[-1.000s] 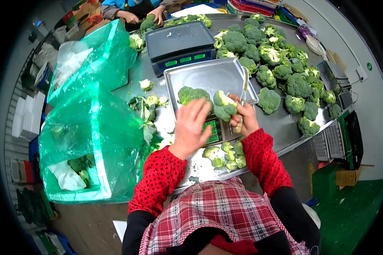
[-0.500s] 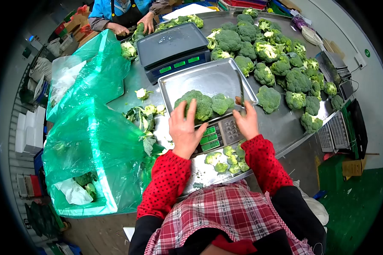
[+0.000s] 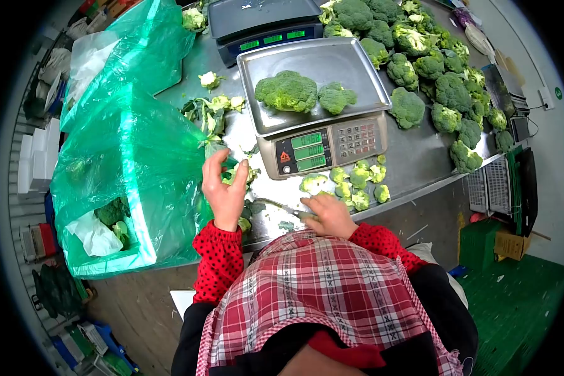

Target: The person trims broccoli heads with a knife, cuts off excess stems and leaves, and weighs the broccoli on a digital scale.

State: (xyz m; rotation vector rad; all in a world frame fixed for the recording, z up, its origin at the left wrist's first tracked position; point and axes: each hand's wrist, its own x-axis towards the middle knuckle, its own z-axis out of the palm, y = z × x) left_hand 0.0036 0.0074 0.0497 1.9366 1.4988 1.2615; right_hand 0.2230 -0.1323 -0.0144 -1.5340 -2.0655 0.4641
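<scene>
On the tray (image 3: 313,57) of the near scale rest a large broccoli head (image 3: 287,91) and a smaller broccoli piece (image 3: 336,98). My left hand (image 3: 224,191) is raised with thumb and fingers apart, holding nothing, beside the green bag and the leafy trimmings (image 3: 213,119). Near the table's front edge, my right hand (image 3: 327,216) is closed around the handle of a knife (image 3: 281,205), its blade pointing left. Small broccoli florets (image 3: 359,178) lie just beyond that hand, below the scale's keypad (image 3: 356,138).
A second scale (image 3: 263,22) stands behind the tray. Many broccoli heads (image 3: 452,91) are heaped on the right of the metal table (image 3: 420,164). Green plastic bags (image 3: 122,169) line crates on the left, one with broccoli inside. A lone floret (image 3: 210,80) sits left of the tray.
Both hands have drawn back from the tray toward the front edge, the right one with the knife. The smaller broccoli piece, earlier in hand, now rests on the tray. The view has shifted.
</scene>
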